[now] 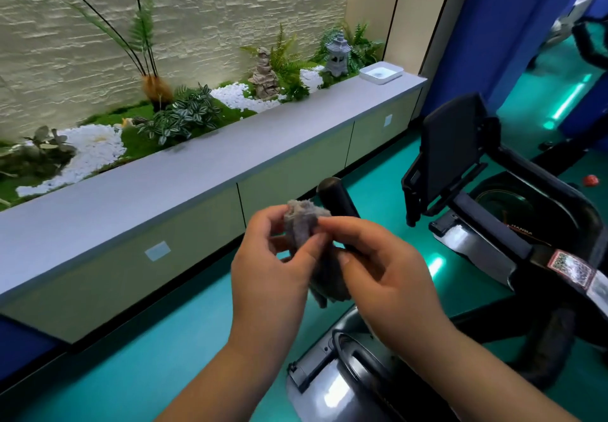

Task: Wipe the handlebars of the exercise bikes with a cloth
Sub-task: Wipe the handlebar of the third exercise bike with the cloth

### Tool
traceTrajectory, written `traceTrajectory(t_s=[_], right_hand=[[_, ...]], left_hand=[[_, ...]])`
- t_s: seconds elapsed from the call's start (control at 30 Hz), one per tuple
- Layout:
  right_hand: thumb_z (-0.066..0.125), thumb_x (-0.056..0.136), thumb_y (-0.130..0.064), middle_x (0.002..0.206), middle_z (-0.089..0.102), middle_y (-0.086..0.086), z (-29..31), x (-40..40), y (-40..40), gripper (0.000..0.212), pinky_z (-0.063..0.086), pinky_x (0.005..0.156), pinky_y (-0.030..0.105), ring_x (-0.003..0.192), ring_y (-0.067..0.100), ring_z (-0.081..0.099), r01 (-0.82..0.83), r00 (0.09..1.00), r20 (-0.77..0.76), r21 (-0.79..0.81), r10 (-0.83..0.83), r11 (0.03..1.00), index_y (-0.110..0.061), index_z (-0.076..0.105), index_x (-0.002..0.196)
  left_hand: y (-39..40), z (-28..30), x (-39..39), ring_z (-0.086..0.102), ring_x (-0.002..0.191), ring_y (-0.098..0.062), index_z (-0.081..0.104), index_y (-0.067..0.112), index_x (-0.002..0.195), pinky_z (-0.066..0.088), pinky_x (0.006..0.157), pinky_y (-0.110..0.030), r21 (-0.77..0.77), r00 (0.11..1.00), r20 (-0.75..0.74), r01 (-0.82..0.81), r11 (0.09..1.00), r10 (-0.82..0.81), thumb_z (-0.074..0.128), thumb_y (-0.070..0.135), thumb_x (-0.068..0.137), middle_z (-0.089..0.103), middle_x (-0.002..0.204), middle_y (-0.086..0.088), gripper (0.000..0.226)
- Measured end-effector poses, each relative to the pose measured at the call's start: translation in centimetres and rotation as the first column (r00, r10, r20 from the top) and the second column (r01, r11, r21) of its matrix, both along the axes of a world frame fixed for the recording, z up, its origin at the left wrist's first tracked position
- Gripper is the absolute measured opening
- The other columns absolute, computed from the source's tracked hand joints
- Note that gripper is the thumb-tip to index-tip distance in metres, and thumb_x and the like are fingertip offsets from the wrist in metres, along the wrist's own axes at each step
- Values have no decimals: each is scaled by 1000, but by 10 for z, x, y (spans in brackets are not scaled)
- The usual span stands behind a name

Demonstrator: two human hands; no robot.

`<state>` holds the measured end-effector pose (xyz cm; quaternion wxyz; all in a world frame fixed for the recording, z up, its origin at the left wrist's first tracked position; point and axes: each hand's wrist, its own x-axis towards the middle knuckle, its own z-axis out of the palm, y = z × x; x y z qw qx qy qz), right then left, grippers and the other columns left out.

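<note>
Both hands meet at centre frame, holding 1 grey cloth between them. Left hand grips the bunched upper part, thumb and fingers curled round it. Right hand pinches the same bunch from the right with thumb and forefinger; its other fingers are curled loosely. The rest of the cloth hangs down between the 2 palms, lower end darker and crumpled.

Black handlebar grip sits just behind the cloth, rounded end pointing to upper centre — the cloth overlaps it in view, and I cannot tell whether they touch.

Exercise bike fills the right half of the frame: dark console screen at centre right, tilted; black frame running down to lower right with a QR sticker on it. A second grey housing part sits at bottom centre under the forearms.

Floor is teal and glossy. A grey ledge runs diagonally from lower left to upper right, with a white tray at its far end. Behind it, upper left — a planter with ferns, white pebbles and a small stone lantern, against a textured pale wall.
</note>
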<state>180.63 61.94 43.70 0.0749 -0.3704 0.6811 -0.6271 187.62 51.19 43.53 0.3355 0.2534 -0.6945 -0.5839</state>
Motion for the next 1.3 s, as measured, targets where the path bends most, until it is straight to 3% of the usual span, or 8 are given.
traceTrajectory(t_s=[0.2, 0.43, 0.6, 0.73, 0.83, 0.97, 1.1, 1.3], right_hand=[[54, 89, 5, 109, 67, -10, 16, -40, 5, 42, 51, 88, 18, 104, 2, 62, 215, 976, -68, 120, -208, 969, -28, 65, 112], [61, 87, 3, 105, 69, -16, 11, -57, 1, 42, 51, 89, 18, 95, -3, 66, 123, 991, 14, 282, -133, 951, -24, 66, 118], [64, 82, 5, 99, 72, -17, 9, -64, 2, 49, 54, 90, 33, 92, 2, 68, 83, 996, -14, 300, -83, 950, -38, 70, 106], [66, 79, 6, 99, 72, -18, 7, -69, 3, 51, 54, 90, 36, 92, 3, 69, 57, 998, 5, 274, -61, 960, -42, 70, 99], [68, 79, 5, 98, 72, -18, 5, -72, 3, 50, 54, 89, 35, 92, 4, 69, 43, 999, 20, 262, -50, 964, -42, 71, 96], [68, 80, 3, 98, 72, -20, 5, -73, 5, 49, 53, 88, 30, 92, 2, 69, 17, 1000, 12, 265, -21, 964, -43, 70, 97], [68, 80, 2, 97, 72, -20, 4, -74, 5, 46, 53, 88, 30, 92, 2, 69, 8, 1000, 7, 258, -10, 966, -39, 70, 101], [69, 81, 3, 96, 72, -22, 4, -75, 6, 48, 54, 90, 29, 92, 0, 68, 1, 1000, -10, 250, 2, 968, -39, 69, 104]], left_hand=[[-14, -12, -36, 68, 83, -9, 69, 27, 104, 53, 67, -21, 206, 987, -128, -64, 976, 92, 70, 10, 82, 73, 89, 7, 28], [30, -41, -38, 64, 91, -11, 70, 37, 90, 53, 80, -38, 58, 966, -194, -163, 985, 172, 74, 11, 78, 67, 94, 9, 29], [-3, -17, -66, 66, 95, -9, 68, 34, 102, 52, 82, -27, 348, 922, -253, -195, 917, 292, 67, 16, 86, 71, 100, 7, 23], [6, -21, -69, 66, 97, -13, 68, 26, 109, 54, 88, -35, 352, 939, -247, -144, 925, 240, 65, 16, 88, 71, 104, 3, 24], [30, -41, -54, 67, 95, -14, 70, 30, 100, 54, 89, -40, 369, 936, -216, -186, 911, 278, 70, 13, 84, 72, 99, 3, 24], [17, -35, -54, 65, 100, -18, 68, 42, 96, 51, 92, -44, 236, 927, -234, -239, 942, 294, 73, 16, 81, 69, 105, -1, 29], [0, -24, -65, 63, 100, -13, 66, 36, 102, 50, 93, -39, 156, 929, -231, -258, 953, 289, 70, 14, 83, 66, 106, 0, 30], [46, -55, -40, 58, 85, -1, 69, 21, 94, 41, 77, -8, -63, 936, -205, -303, 951, 285, 74, 8, 78, 63, 88, 1, 21]])
